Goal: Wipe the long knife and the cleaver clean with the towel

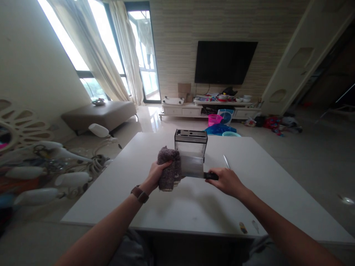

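A wide-bladed cleaver [192,167] is held over the white table [116,199], its blade pointing left. My right hand [226,180] is wrapped round its black handle. A folded grey-brown cloth [168,170] is gripped in my left hand [155,175], thumb on top, and it covers the far left end of the blade. Just behind the blade stands a knife block [190,142] with a dark slotted top and a pale front. To the right, a thin silver utensil [226,162] lies on the table beyond my right hand.
Two small items [243,227] lie at the table's front edge on the right. A chandelier with white shades [72,179] is at the left. Beyond the table are a blue bag [220,129], a pink basket [214,119], a bench [101,112] and a low cabinet [181,111].
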`<state>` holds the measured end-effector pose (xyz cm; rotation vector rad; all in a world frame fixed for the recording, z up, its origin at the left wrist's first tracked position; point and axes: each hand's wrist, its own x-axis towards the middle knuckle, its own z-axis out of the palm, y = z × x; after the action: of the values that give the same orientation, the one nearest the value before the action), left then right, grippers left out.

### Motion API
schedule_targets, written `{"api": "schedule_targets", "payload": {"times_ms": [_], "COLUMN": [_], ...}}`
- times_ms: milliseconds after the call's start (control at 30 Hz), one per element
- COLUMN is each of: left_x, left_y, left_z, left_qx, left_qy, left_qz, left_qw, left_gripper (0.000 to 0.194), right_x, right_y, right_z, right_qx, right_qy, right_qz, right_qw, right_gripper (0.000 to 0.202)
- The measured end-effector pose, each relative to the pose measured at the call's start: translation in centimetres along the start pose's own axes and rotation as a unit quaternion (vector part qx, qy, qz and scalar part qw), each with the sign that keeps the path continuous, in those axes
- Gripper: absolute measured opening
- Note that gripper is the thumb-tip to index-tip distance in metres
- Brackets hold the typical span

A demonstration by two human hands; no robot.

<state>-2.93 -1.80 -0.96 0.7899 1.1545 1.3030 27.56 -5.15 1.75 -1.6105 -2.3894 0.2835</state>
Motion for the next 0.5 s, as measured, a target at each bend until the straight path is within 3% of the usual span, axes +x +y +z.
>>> {"api": "schedule_targets", "payload": {"times_ms": [500], "left_x": [1.5], "left_y": [-0.6], "left_z": [1.3], "left_qx": [-0.024], "left_qy": [-0.012], "left_qz": [-0.005], "left_qw": [1.0], "left_gripper": [0.046], "right_x": [0.2], "right_y": [1.6], "right_z": [0.1], "right_qx": [0.033], "right_qy": [-0.02], "right_qz": [0.017], "right_qw": [0.999], "right_gripper": [0.02]}}
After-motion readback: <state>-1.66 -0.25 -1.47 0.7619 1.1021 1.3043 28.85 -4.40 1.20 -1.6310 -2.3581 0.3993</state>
